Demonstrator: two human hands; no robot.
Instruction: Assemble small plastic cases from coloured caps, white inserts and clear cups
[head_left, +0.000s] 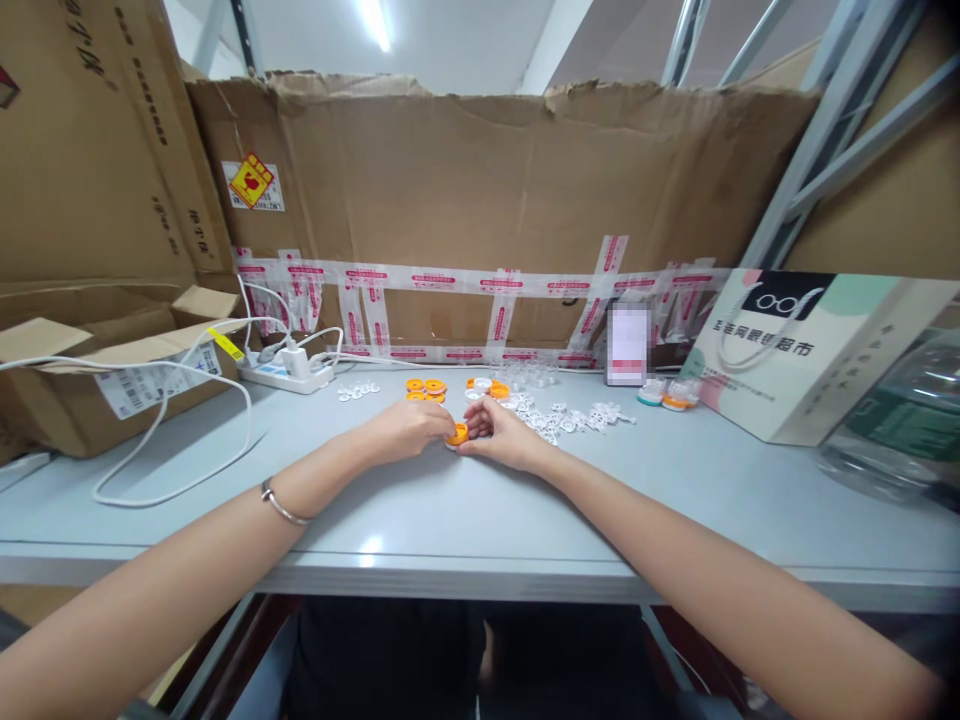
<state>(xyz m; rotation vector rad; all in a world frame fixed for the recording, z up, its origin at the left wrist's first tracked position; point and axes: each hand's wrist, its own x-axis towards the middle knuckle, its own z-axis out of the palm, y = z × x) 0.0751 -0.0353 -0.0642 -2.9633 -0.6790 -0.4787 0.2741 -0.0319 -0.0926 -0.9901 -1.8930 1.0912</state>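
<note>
Between my two hands, just above the grey tabletop [420,520], is a round orange plastic part [457,434] with a white edge below. My left hand [412,430] pinches it from the left side. From the right, my right hand [504,432] holds it with the thumb low and the fingers curled behind. Behind my left hand are several orange rings [426,387] in small stacks. Past my right hand sit more orange and white round parts [487,386], partly hidden by the fingers. A spread of small white plastic pieces [577,418] lies to the right.
Small white discs [358,391] lie at the back left, near a power strip [289,372] with looping white cables. A phone [628,345] leans against the cardboard at the back. On the right stand finished-looking round cases [667,393], a paper bag [795,360] and a large clear bottle [896,420].
</note>
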